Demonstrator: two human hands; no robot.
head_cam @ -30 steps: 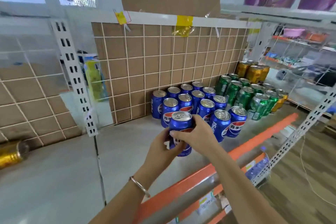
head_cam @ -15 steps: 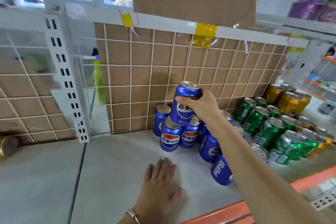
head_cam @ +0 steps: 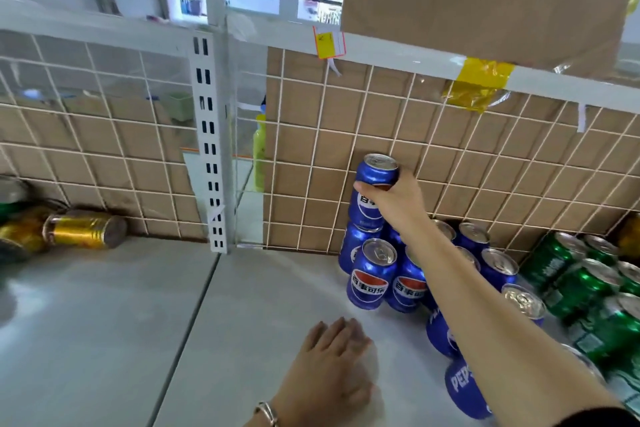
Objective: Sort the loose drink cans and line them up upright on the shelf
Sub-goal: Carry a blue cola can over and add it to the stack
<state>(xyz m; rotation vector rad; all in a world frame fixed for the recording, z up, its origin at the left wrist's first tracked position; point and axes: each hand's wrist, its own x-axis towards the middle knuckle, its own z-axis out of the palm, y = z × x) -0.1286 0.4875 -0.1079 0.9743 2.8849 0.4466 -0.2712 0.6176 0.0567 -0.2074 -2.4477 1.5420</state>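
A: Right hand [head_cam: 394,199]?

B: Wrapped round the upper half of a blue can [head_cam: 375,177], thumb on the near side. The can is upright at the back of the shelf [head_cam: 242,322], close to the wire grid [head_cam: 485,166]. It sits directly above another can in the back row of the blue group [head_cam: 372,274]. I cannot tell whether its base is seated on that can's lid or just clear of it.

A: Left hand [head_cam: 332,367]?

B: Flat on the shelf in front of the group, fingers straight, holding nothing. Bracelet [head_cam: 266,412] at the wrist.

A: What is sorted?

B: The blue group stands upright in close rows, tops up. Green cans [head_cam: 581,284] stand beside it to the right, also upright and packed together. Something gold shows at the far right edge, but it is too cropped to read.

A: What is left?

B: Gold cans [head_cam: 85,230] lie on their sides in the next bay to the left, well apart from the sorted rows. There is something green next to them, too blurred to call. My judgement: blue and green are largely done, and the can in hand is about to be placed. The toppled ones on the left remain. The task is well past halfway but not finished.

A: Any risk?

B: A can on a second tier rests on a narrow lid. Letting go before it sits square could tip it into the row.
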